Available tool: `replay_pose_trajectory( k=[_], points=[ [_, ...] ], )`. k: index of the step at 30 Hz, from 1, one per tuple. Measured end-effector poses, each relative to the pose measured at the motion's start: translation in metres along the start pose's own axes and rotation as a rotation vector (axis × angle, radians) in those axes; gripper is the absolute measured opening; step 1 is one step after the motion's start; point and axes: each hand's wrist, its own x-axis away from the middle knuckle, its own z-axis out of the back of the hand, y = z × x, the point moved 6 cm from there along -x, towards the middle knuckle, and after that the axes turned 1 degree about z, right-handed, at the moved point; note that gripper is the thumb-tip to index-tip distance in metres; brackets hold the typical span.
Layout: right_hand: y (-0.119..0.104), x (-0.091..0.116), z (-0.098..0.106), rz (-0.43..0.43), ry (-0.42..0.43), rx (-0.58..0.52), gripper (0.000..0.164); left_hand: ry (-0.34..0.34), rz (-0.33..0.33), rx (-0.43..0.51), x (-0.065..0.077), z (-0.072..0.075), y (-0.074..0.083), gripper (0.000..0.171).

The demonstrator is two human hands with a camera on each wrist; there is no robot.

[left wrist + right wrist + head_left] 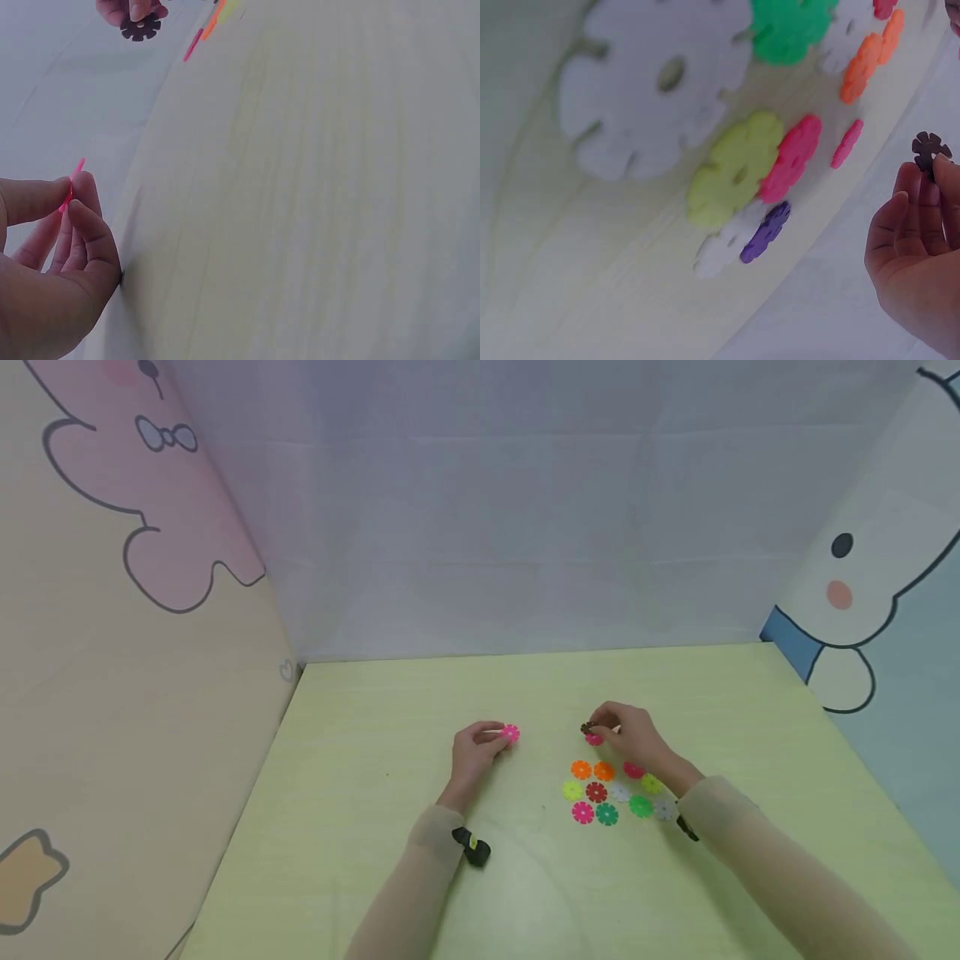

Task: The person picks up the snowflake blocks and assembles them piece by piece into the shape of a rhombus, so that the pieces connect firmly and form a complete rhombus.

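My left hand (472, 758) pinches a bright pink notched plastic disc (511, 732) between thumb and fingers. The left wrist view shows that disc (72, 184) nearly edge-on. To the right, my right hand (636, 737) holds a dark brown notched disc (930, 150) by its lower edge with thumb and fingertips. Just below the dark disc in the head view, a deeper pink disc (594, 740) lies on the table. The two hands are apart, with a stretch of tabletop between the discs they hold.
Several more notched discs lie flat nearer me, among them an orange disc (581, 769), a red disc (596, 792), a teal disc (607, 814) and a green disc (641, 807). A purple disc (766, 232) shows in the right wrist view. Walls border the pale table (360, 760).
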Motion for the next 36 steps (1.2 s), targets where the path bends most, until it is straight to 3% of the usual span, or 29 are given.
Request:
replay_pose_trajectory(
  k=[12, 20, 36],
  points=[
    [-0.029, 0.003, -0.039, 0.050, 0.021, -0.079, 0.008, -0.016, 0.012, 0.062, 0.015, -0.002, 0.007, 0.025],
    [-0.040, 0.001, -0.057, 0.040, 0.003, -0.150, 0.008, -0.022, -0.005, 0.100, 0.014, -0.004, 0.001, 0.025],
    [-0.054, 0.002, -0.065, 0.036, -0.009, -0.123, 0.009, -0.070, 0.002, 0.169, 0.019, -0.007, 0.002, 0.025]
  ],
)
